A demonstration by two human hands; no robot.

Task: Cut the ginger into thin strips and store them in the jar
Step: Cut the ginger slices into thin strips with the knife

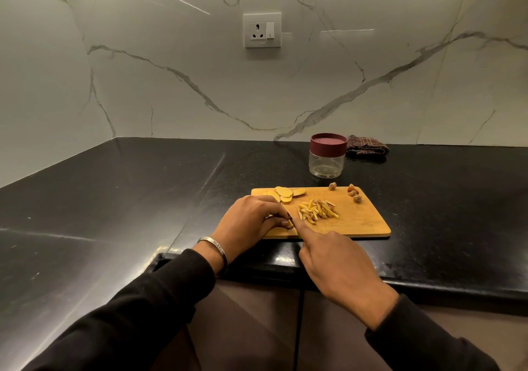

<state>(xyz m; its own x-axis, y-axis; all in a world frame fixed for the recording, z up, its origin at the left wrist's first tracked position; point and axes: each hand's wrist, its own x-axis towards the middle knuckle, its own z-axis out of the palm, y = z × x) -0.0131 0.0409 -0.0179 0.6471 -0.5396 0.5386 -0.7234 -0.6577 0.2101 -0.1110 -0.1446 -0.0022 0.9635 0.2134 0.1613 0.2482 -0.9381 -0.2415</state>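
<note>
On the black stone counter (143,188), near its front edge, lies a wooden cutting board (363,222); the left hand (251,222) sits curled over the board's near left corner, its fingertips pinning down a small pale piece of ginger (290,224) that is mostly hidden beneath them; the right hand (340,265) grips a knife (287,212), forefinger stretched along the spine, and only a short stretch of blade shows between the two hands, so it seems to be pressing on that pinned piece, though the contact itself is hard to make out. Just right of the blade a heap of thin ginger strips (318,213) lies mid-board; several flat ginger slices (285,194) overlap at the far left edge; a few brown knobbly offcuts (353,194) sit near the far right corner. Beyond the board, apart from it, stands a clear jar (326,162) with its maroon lid (328,145) on; a folded checked cloth (367,145) lies just beside it against the marble wall (171,70), which carries a white socket plate (262,30). Both arms wear black sleeves; a metal bangle (214,246) circles the left wrist.
</note>
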